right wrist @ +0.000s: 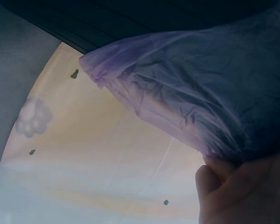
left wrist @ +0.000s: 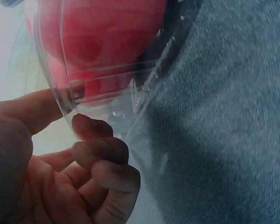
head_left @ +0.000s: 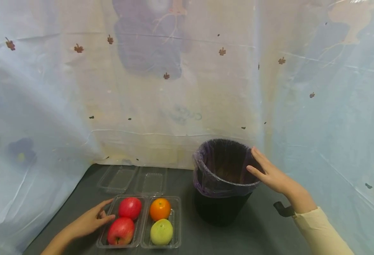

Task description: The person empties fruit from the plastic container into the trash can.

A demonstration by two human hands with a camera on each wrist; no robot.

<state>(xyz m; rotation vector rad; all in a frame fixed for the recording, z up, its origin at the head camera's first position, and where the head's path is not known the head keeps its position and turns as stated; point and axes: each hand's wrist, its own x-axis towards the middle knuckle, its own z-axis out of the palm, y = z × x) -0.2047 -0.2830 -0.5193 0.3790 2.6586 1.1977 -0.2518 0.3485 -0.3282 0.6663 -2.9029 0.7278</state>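
Note:
My left hand [head_left: 89,221] is at the left edge of a clear plastic container [head_left: 100,241], pinching its rim between thumb and fingers. Two red apples [head_left: 121,231] lie in that container; in the left wrist view a red apple [left wrist: 102,28] shows through the plastic wall. A second clear container [head_left: 178,226] beside it holds an orange [head_left: 160,209] and a yellow-green round fruit [head_left: 161,232]. On the right, my right hand [head_left: 274,177] grips the rim of a black trash bin [head_left: 218,209], lined with a purple bag [right wrist: 177,93]; the thumb reaches inside.
Behind the fruit, two flat clear plastic pieces [head_left: 118,179] lie on the dark tabletop [head_left: 187,233]. Patterned plastic sheeting [head_left: 187,106] closes off the back and both sides. A dark strap-like piece [head_left: 283,209] sticks out at the right wrist.

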